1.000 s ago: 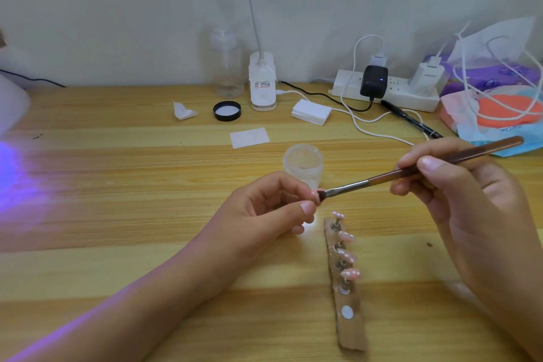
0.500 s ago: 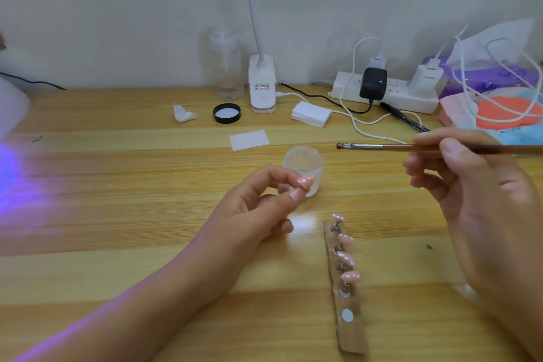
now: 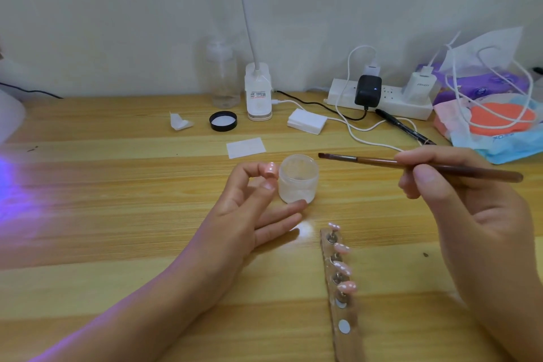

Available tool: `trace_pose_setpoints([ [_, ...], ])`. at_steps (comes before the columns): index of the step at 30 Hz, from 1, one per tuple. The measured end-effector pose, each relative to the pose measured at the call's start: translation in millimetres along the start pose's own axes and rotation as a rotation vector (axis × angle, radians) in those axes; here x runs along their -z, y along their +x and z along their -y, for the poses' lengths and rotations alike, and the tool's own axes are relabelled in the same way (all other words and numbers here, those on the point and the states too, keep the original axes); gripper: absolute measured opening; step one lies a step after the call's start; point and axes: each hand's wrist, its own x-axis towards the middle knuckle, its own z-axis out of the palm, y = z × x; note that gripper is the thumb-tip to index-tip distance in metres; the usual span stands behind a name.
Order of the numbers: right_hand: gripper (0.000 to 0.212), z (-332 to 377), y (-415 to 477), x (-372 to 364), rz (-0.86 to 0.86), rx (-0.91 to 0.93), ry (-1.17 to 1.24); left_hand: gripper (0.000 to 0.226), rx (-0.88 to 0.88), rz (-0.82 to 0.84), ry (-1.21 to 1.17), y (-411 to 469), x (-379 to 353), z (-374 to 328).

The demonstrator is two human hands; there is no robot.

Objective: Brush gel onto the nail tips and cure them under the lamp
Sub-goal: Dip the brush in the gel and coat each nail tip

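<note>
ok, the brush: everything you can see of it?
The brush is slim, with a small dark flat bristle tip, a short metal ferrule and a long brown handle that looks like wood. It is held in the air above the table, nearly level, tip pointing left. The tip sits close to the right rim of the open jar and looks clear of it. The right hand pinches the handle mid-length between thumb and fingers, and the handle's end juts out to the right.
</note>
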Motion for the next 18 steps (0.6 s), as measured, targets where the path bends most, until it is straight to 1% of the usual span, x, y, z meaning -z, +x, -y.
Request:
trace_pose_setpoints([
  [3, 0.018, 3.7, -1.7, -1.3, 0.034, 0.031, -0.058, 0.005, -0.010, 0.001, 0.018, 0.1, -0.8, -0.1],
  [13, 0.016, 7.5, -4.9, -5.4, 0.199, 0.129, -0.285, 0.007, -0.047, 0.075, 0.040, -1.2, -1.5, 0.6],
  [18, 0.018, 4.5, -5.2, -5.2, 0.241, 0.136, -0.313, 0.005, -0.039, 0.088, 0.045, -1.0, -0.4, 1.3],
])
